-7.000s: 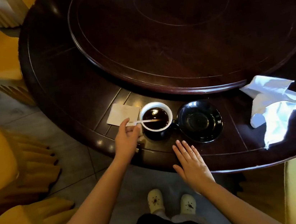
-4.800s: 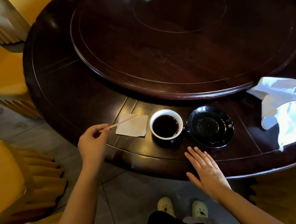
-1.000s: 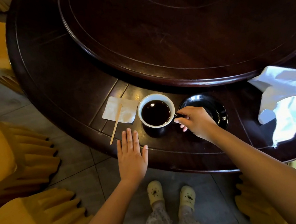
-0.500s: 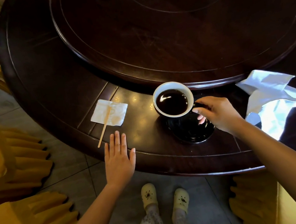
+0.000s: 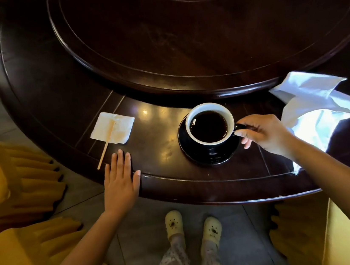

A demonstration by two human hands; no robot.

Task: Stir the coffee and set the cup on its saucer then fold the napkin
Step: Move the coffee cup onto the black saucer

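Observation:
A dark cup with a white inside (image 5: 207, 108), full of black coffee, stands on the black saucer (image 5: 208, 156) near the table's front edge. My right hand (image 5: 263, 132) pinches the cup's handle from the right. My left hand (image 5: 120, 179) lies flat on the table edge, fingers apart, holding nothing. A crumpled white cloth napkin (image 5: 318, 109) lies unfolded at the right, just beyond my right hand. A wooden stir stick (image 5: 106, 145) rests across a small white paper square (image 5: 113, 127) to the left of the cup.
The round dark wooden table (image 5: 59, 107) carries a large raised turntable (image 5: 200, 29) behind the cup. Yellow-covered chairs (image 5: 11, 198) stand at the left and lower right. My feet in pale shoes are on the grey tiled floor below.
My right hand carried the cup by its handle from the left of the saucer and set it down on the saucer. My left hand stayed flat on the table edge.

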